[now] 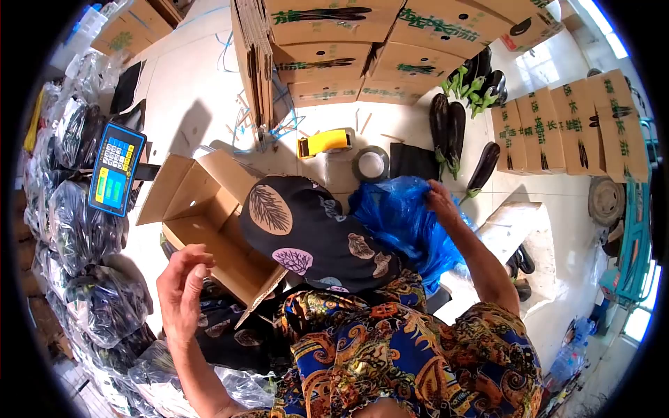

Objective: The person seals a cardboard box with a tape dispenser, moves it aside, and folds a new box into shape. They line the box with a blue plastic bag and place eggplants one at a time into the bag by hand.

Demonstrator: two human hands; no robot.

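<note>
My right hand [439, 200] is closed on the upper edge of a crumpled blue plastic bag [401, 216], which lies beside my right knee. My left hand [187, 279] is raised at the near left side of an open cardboard box [202, 233]; its fingers are bent and a little apart, and nothing shows in them. The box stands tilted against my left leg with its flaps spread, and the part of its inside that shows holds nothing. My patterned trousers [313, 230] lie between box and bag.
A yellow tape dispenser [326, 143], a tape roll [371, 164] and eggplants [456, 132] lie ahead on the floor. Stacked cartons [327, 66] stand beyond, more cartons [578, 129] at right. A scale display [113, 169] and bagged eggplants [83, 226] are at left.
</note>
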